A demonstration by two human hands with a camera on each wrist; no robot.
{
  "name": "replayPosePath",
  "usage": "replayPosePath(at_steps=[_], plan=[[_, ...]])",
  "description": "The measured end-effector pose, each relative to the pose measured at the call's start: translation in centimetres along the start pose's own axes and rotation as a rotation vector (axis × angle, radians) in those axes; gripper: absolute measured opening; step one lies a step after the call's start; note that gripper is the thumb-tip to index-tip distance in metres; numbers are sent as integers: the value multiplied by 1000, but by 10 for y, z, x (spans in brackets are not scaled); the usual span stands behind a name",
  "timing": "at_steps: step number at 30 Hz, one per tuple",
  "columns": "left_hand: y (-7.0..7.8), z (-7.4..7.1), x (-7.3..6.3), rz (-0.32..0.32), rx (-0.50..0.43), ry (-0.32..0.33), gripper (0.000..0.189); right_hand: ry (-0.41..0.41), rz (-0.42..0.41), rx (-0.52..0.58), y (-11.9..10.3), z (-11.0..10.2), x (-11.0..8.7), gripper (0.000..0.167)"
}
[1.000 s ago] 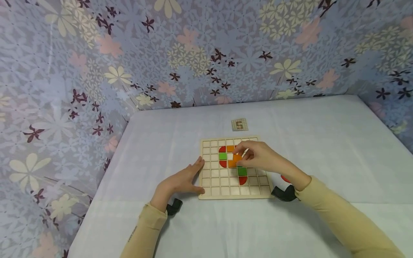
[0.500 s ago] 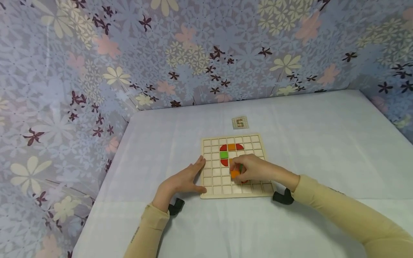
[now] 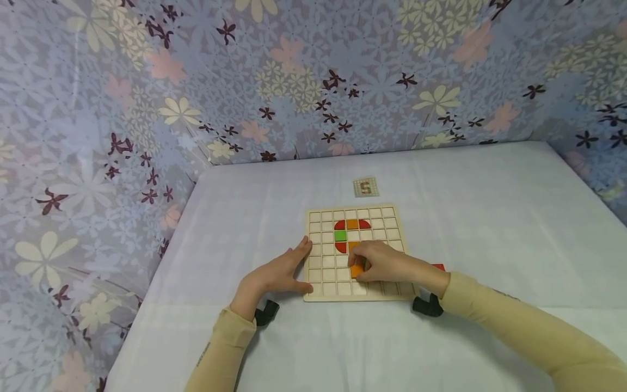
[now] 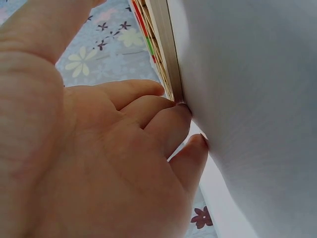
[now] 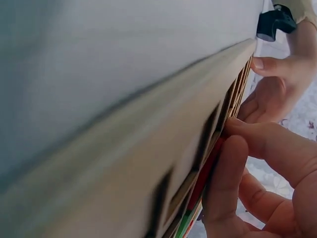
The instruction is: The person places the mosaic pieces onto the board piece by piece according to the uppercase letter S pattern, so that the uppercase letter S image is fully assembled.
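A pale wooden grid board [image 3: 323, 275] lies on the table. My left hand [image 3: 276, 272] rests at its left edge, fingers spread and thumb at the near corner; in the left wrist view its fingertips [image 4: 173, 116] meet the board's side. My right hand [image 3: 382, 261] pinches an orange square tile [image 3: 356, 270] low over a cell in the lower part of the grid. Red rounded tiles [image 3: 340, 225], an orange tile [image 3: 352, 224] and a green square tile [image 3: 340, 236] sit in upper cells. The right hand hides other tiles; a red piece [image 5: 200, 178] and green show beside its fingers in the right wrist view.
Beyond the board lies a small card [image 3: 366, 187] with an S-shaped figure on a grid. Something red [image 3: 439, 267] shows past the right wrist. A flowered cloth [image 3: 294, 81] rises behind the white table [image 3: 303, 343].
My right hand has moved toward the near side of the board with the orange tile, uncovering the upper red tile, then slightly lower again. The left hand has stayed at the board's edge.
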State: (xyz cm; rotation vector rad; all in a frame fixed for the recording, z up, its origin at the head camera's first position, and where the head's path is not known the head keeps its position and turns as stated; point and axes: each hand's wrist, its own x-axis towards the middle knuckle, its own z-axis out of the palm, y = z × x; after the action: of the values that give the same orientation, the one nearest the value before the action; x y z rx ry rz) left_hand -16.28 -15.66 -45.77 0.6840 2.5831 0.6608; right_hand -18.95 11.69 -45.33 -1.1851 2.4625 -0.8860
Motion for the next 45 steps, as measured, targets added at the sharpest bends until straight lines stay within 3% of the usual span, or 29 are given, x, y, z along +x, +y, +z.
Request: replayPosePath(at_steps=[14,18,21,26,31,38,45], plan=[[0,0,0,-2,-17,0,100,5,14,-50,-3,3,-3,19],[0,1,1,-11,-8,-5,101,23,31,-21,-8,-7,-5,24],[0,1,1,-10,-2,-4,101,97,41,21,-16,-29,-7,31],[0,1,0,-10,-1,-2,101,314,33,46,-29,-79,-19,36],[1,1,-1,-21,-19,-7,101,467,106,21,-36,-112,-39,37],[0,2,-1,-21,-12,-10,101,554,279,54,-31,-136,-74,42],[0,1,0,-15,-8,-7,101,562,395,108,-17,-144,-102,51]])
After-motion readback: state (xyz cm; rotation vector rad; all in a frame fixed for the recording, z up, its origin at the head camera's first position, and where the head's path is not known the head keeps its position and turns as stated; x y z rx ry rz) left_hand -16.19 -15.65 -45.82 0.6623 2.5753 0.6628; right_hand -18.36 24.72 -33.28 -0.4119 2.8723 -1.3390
